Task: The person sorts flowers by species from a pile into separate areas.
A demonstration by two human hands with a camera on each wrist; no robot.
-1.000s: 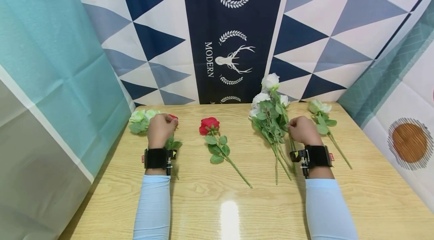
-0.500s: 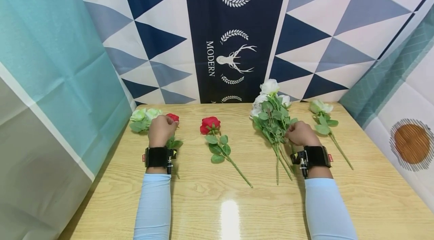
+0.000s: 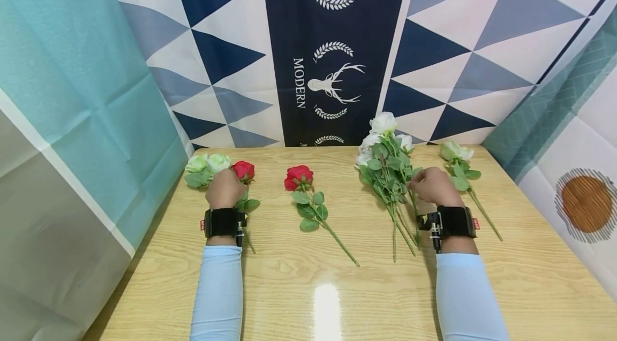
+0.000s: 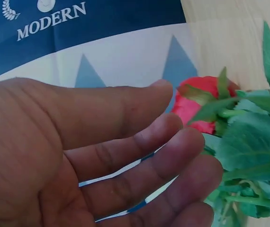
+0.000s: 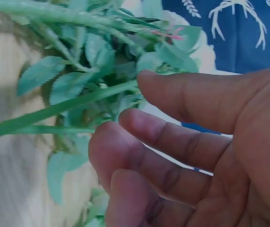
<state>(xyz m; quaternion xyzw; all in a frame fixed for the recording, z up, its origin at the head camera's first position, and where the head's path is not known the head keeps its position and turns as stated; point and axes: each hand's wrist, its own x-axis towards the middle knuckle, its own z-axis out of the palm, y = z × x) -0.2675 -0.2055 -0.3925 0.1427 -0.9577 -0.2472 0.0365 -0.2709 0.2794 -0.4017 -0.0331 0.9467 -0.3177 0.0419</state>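
Note:
My left hand [image 3: 225, 189] hovers over the stem of a red rose [image 3: 243, 171] at the table's left. In the left wrist view its thumb and fingers are loosely bent with a gap between them, nothing held, and the red bloom [image 4: 194, 106] shows just past the fingertips. My right hand [image 3: 433, 186] is beside a bunch of white roses [image 3: 384, 123] with green leaves. A green stem [image 5: 54, 109] runs up to the right thumb's tip in the right wrist view, while thumb and index finger stand apart.
Another red rose [image 3: 299, 177] lies alone mid-table, its stem slanting toward the front right. Pale green-white roses [image 3: 196, 164] rest at the far left, and a single pale rose [image 3: 456, 152] lies at the right. Patterned cloth [image 3: 332, 52] hangs behind the wooden table [image 3: 284, 293].
My left fingers have drawn back from the red rose, leaving its bloom in fuller view. The white bunch has settled slightly lower, and my right hand has shifted a little right, away from it.

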